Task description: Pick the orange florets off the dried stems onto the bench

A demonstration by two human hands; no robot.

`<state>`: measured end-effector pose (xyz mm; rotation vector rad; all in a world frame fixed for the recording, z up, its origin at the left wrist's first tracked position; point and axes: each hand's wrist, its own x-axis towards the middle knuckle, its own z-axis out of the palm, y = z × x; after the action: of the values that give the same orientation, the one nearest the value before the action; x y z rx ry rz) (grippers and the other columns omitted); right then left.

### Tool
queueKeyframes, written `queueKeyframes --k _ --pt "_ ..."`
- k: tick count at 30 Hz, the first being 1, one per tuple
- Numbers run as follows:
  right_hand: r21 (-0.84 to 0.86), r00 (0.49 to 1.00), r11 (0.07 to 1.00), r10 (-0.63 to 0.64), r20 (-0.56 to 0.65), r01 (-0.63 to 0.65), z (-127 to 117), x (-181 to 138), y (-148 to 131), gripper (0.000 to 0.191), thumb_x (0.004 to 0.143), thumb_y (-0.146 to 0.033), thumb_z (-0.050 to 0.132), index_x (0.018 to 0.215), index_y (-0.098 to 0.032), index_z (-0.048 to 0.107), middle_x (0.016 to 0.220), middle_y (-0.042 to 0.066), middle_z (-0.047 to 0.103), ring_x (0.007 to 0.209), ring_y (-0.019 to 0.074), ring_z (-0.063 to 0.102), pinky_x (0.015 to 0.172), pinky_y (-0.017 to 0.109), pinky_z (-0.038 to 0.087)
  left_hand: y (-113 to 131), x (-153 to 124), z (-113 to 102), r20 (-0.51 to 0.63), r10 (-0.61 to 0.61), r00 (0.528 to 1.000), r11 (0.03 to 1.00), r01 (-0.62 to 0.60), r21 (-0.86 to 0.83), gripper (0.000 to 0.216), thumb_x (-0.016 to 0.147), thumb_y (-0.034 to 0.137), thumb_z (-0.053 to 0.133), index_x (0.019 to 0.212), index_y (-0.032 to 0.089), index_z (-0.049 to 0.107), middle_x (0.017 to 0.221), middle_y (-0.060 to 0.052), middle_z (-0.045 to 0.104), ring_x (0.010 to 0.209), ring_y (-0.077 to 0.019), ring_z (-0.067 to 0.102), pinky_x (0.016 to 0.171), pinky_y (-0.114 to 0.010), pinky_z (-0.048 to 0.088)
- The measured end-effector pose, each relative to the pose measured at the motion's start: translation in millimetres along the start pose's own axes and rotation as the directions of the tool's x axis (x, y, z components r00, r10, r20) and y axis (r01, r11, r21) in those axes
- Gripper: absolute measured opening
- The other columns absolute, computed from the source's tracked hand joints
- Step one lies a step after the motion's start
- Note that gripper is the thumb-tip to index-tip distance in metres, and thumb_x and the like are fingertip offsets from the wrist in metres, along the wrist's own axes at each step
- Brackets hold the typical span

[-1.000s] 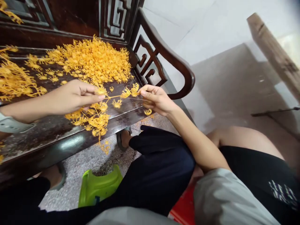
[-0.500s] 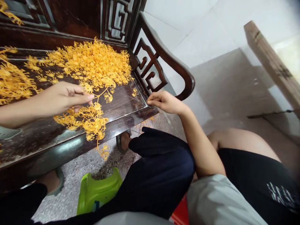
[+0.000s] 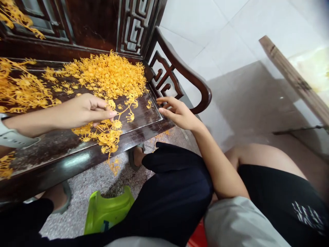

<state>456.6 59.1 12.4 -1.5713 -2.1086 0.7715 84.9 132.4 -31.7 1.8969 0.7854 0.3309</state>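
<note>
My left hand (image 3: 82, 112) pinches a yellow plastic sprig (image 3: 122, 110) whose small flower-like pieces branch out to the right, just above the dark wooden bench seat (image 3: 51, 147). Under that hand lies a tangled bunch of yellow sprigs (image 3: 102, 132) that hangs over the seat's front edge. My right hand (image 3: 177, 111) hovers at the seat's right corner with fingers spread and nothing in them, a short way right of the sprig's tips. A big pile of loose yellow pieces (image 3: 110, 73) lies behind both hands.
More yellow sprigs (image 3: 23, 91) lie on the seat's left. The curved wooden armrest (image 3: 185, 73) stands right behind my right hand. A green plastic stool (image 3: 108, 209) sits on the speckled floor below. A wooden plank (image 3: 295, 79) leans at the right.
My right hand pulled off the sprig's tip, dropped to the seat's corner, then rose again and spread its fingers. My left hand kept its pinch on the sprig. The view tilted slightly.
</note>
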Motion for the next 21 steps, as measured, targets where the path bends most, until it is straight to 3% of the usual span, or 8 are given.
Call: queueKeyframes --k 4,8,11,15,21 --pt "0.265 0.994 0.959 -0.110 0.010 0.104 28.5 15.6 -32.1 0.054 0.098 -0.057 0.075 0.143 -0.027 0.066 0.139 0.009 0.067 0.103 0.0198 0.064 0.084 0.031 0.057 16.7 5.0 6.0 0.081 0.051 0.995 0.999 -0.052 0.010 0.047 0.092 0.052 0.074 0.061 0.021 0.059 0.057 0.002 0.048 0.055 -0.0108 0.038 0.052 -0.028 0.031" --pt "0.420 0.988 0.900 -0.149 0.050 0.115 44.2 27.0 -34.9 0.040 0.095 -0.059 0.079 0.105 -0.021 0.075 0.099 0.005 0.070 0.084 0.0157 0.059 0.074 0.029 0.053 15.9 11.7 7.3 0.083 0.026 0.996 0.999 -0.028 0.032 0.051 0.087 0.058 0.079 0.058 0.022 0.057 0.056 0.001 0.041 0.055 -0.0125 0.035 0.051 -0.028 0.031" --pt "0.522 0.997 0.849 -0.074 -0.035 0.081 43.5 29.7 -36.1 0.040 0.088 -0.057 0.087 0.090 -0.021 0.071 0.081 0.001 0.061 0.070 0.0131 0.051 0.064 0.029 0.047 8.5 13.9 4.1 0.054 -0.010 0.999 1.000 0.010 0.004 0.052 0.086 0.062 0.079 0.059 0.022 0.059 0.056 0.000 0.042 0.053 -0.0132 0.038 0.053 -0.029 0.035" --pt "0.603 0.983 0.798 0.092 -0.158 0.022 36.0 31.7 -40.1 0.036 0.087 -0.053 0.088 0.089 -0.024 0.067 0.075 0.000 0.052 0.067 0.0149 0.048 0.057 0.029 0.043 8.4 13.1 -0.3 0.109 -0.027 0.994 0.991 0.041 -0.130 0.046 0.088 0.065 0.074 0.072 0.022 0.071 0.055 -0.001 0.051 0.052 -0.0148 0.046 0.056 -0.030 0.043" --pt "0.546 0.920 0.835 0.161 -0.357 0.066 32.9 39.5 -44.6 0.038 0.092 -0.058 0.080 0.090 -0.026 0.060 0.078 0.001 0.051 0.072 0.0175 0.052 0.060 0.031 0.047 20.1 12.0 -9.1 0.116 0.024 0.993 0.988 -0.006 -0.156 0.056 0.091 0.068 0.072 0.064 0.021 0.055 0.052 0.001 0.047 0.050 -0.0116 0.041 0.055 -0.029 0.038"
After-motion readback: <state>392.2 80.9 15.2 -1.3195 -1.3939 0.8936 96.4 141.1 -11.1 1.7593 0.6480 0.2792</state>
